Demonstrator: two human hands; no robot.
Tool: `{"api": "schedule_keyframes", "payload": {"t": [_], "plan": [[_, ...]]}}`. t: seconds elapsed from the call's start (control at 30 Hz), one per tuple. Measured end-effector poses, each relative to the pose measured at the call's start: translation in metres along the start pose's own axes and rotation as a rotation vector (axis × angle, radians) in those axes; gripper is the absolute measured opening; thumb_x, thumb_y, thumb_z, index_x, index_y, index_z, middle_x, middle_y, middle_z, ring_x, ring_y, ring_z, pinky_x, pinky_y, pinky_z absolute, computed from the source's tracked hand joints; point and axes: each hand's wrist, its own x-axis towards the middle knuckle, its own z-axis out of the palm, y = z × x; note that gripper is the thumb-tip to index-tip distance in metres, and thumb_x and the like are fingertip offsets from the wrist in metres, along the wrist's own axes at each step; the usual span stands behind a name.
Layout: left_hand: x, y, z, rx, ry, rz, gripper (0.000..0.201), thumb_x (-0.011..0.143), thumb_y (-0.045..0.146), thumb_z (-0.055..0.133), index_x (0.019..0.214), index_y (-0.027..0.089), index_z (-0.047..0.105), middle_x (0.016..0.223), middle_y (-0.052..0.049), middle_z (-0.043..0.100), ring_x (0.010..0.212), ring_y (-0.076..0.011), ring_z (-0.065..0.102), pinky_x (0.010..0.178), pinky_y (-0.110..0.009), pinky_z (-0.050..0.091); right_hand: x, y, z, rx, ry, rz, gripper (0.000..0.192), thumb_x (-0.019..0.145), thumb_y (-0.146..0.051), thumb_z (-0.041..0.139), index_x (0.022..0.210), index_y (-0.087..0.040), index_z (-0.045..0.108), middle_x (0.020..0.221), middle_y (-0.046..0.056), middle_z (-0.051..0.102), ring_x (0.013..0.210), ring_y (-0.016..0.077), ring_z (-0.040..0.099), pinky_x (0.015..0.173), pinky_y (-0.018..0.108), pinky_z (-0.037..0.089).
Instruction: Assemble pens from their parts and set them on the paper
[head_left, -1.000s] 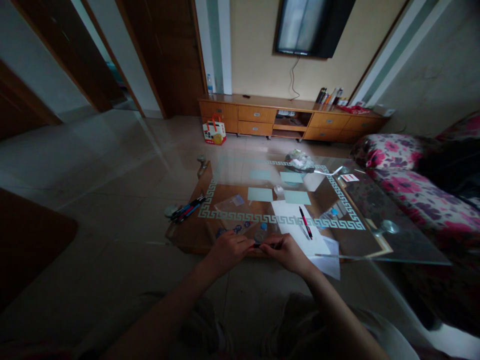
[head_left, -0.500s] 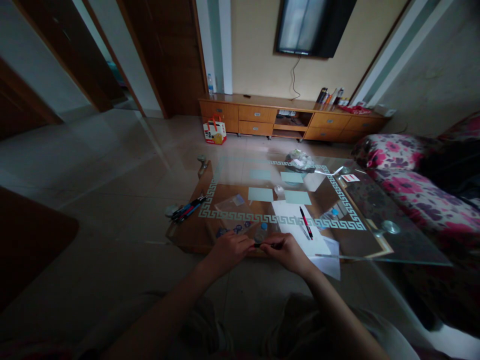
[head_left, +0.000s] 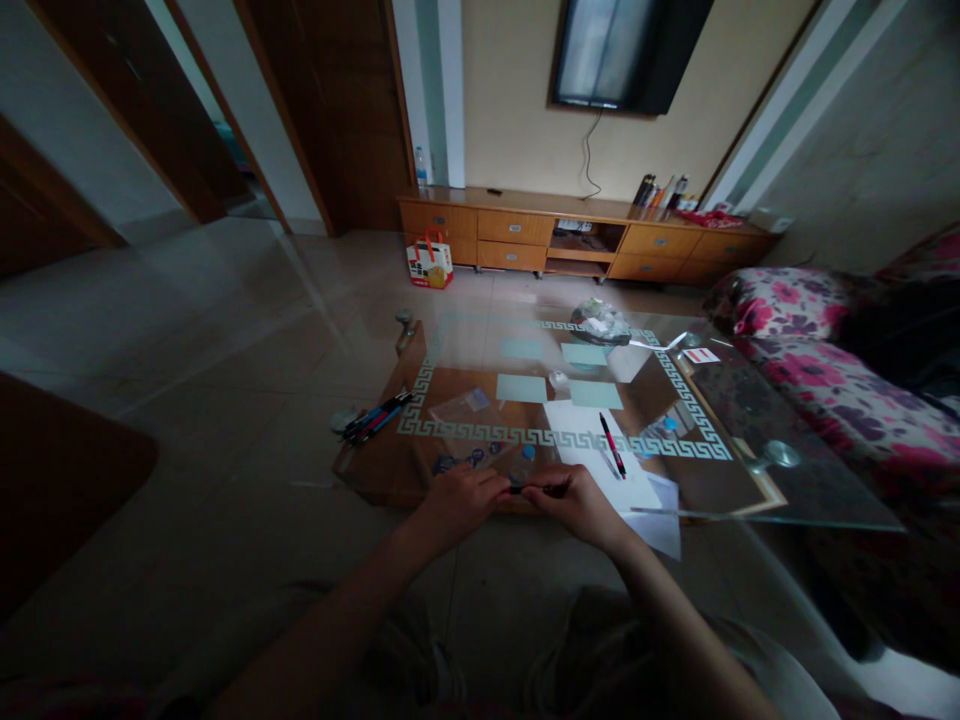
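Observation:
Both my left hand (head_left: 466, 497) and my right hand (head_left: 568, 500) are closed on a dark pen (head_left: 516, 490), held level between them at the near edge of the glass table (head_left: 825, 490). Only a short middle part of the pen shows between my fingers; the rest is mostly covered. Beyond my right hand, a red and black pen (head_left: 612, 446) lies on white paper (head_left: 592, 467). Several pens (head_left: 377, 418) rest in a bundle at the table's left edge, away from my left hand.
A blue-capped bottle (head_left: 523, 463) shows just past my hands. A clear plastic sleeve (head_left: 461, 406) lies to its left, and a crumpled plastic bag (head_left: 600, 320) sits at the far side. On the right stands a floral sofa (head_left: 817, 380); a low cabinet (head_left: 517, 228) lines the wall.

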Motion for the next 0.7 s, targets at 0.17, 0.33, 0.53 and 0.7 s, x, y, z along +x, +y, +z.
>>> {"api": "schedule_keyframes", "payload": {"t": [0.17, 0.33, 0.53, 0.7], "plan": [[-0.0006, 0.0010, 0.0014, -0.038, -0.010, -0.030, 0.018, 0.100, 0.028, 0.049, 0.096, 0.018, 0.065, 0.087, -0.004, 0.069, 0.079, -0.0160, 0.066, 0.075, -0.029, 0.047, 0.0011, -0.0046, -0.0017, 0.014, -0.004, 0.004, 0.026, 0.089, -0.040, 0.063, 0.086, -0.019, 0.078, 0.079, 0.005, 0.071, 0.072, 0.0167, 0.060, 0.066, 0.028, 0.047], [0.0003, 0.0028, 0.0010, -0.066, -0.027, -0.047, 0.019, 0.101, 0.026, 0.047, 0.096, 0.018, 0.064, 0.087, -0.003, 0.070, 0.078, -0.0159, 0.065, 0.073, -0.028, 0.047, 0.0007, -0.0039, -0.0032, 0.005, -0.016, -0.007, 0.026, 0.090, -0.040, 0.062, 0.086, -0.019, 0.078, 0.081, 0.005, 0.071, 0.073, 0.0166, 0.060, 0.065, 0.028, 0.047], [0.0017, 0.0046, -0.0024, -0.076, -0.031, -0.055, 0.019, 0.101, 0.027, 0.048, 0.093, 0.018, 0.062, 0.085, -0.004, 0.069, 0.077, -0.0163, 0.066, 0.071, -0.027, 0.046, 0.0000, -0.0009, -0.0041, 0.006, -0.024, -0.008, 0.025, 0.090, -0.038, 0.063, 0.088, -0.020, 0.078, 0.082, 0.004, 0.071, 0.074, 0.0161, 0.061, 0.066, 0.028, 0.047], [0.0018, 0.0063, -0.0060, -0.083, -0.090, -0.097, 0.017, 0.100, 0.026, 0.048, 0.093, 0.018, 0.061, 0.086, -0.003, 0.069, 0.078, -0.0174, 0.066, 0.070, -0.027, 0.046, 0.0003, -0.0002, -0.0043, 0.020, -0.031, -0.020, 0.024, 0.090, -0.037, 0.062, 0.088, -0.020, 0.078, 0.083, 0.004, 0.071, 0.076, 0.0162, 0.061, 0.067, 0.028, 0.046]]}}
